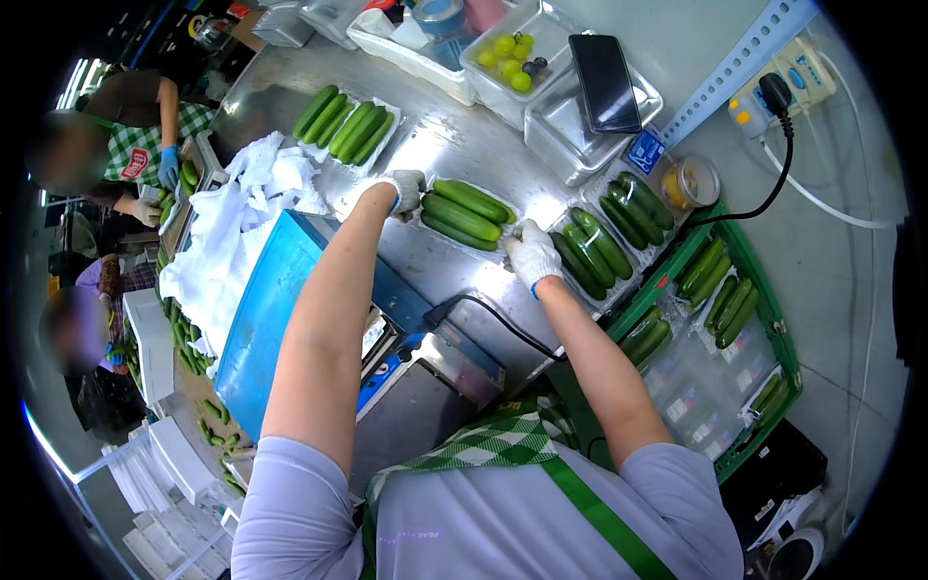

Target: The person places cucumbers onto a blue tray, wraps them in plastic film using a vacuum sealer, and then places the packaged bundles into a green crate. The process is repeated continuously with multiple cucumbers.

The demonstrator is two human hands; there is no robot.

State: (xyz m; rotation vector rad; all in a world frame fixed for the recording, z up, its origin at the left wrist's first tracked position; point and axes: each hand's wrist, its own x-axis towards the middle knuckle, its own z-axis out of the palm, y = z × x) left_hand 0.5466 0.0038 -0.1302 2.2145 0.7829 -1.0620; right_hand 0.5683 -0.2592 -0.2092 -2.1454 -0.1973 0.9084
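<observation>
On the metal worktable, a tray of cucumbers (464, 216) lies between my two hands, with three green cucumbers side by side. My left hand (404, 192), in a white knit glove, is closed at the tray's left end. The gloved right hand (533, 252) pinches the opposite end, where clear film shows. Just right of it sit two film-wrapped cucumber packs (591, 252). Beyond my left hand are two more cucumber trays (362, 132), on white backing. A blue-and-steel machine (406, 362), possibly a film wrapper, stands below my left forearm.
At right, a green crate (794, 362) holds wrapped packs. A phone (604, 83) rests on a clear container (554, 138) near a tub of grapes (518, 61). White netting (239, 196) is heaped left. A black cable (500, 312) crosses the table. Two people (134, 130) work at far left.
</observation>
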